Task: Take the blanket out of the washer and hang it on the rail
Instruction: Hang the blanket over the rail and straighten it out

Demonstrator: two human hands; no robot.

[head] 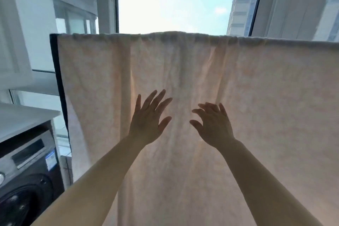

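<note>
Head camera view: a pale peach blanket [201, 82] hangs draped over a rail hidden under its top fold, filling the view ahead with sunlight glowing through it. The left hand [147, 123] and right hand [213, 124] are raised side by side before the cloth, fingers spread and released, gripping nothing; whether the fingertips touch the fabric is unclear. Below and left of the left hand sits a dark front-loading washer [27, 180].

Strong backlight from bright sky [165, 0]; hands silhouetted, wide-angle bending at edges.
</note>
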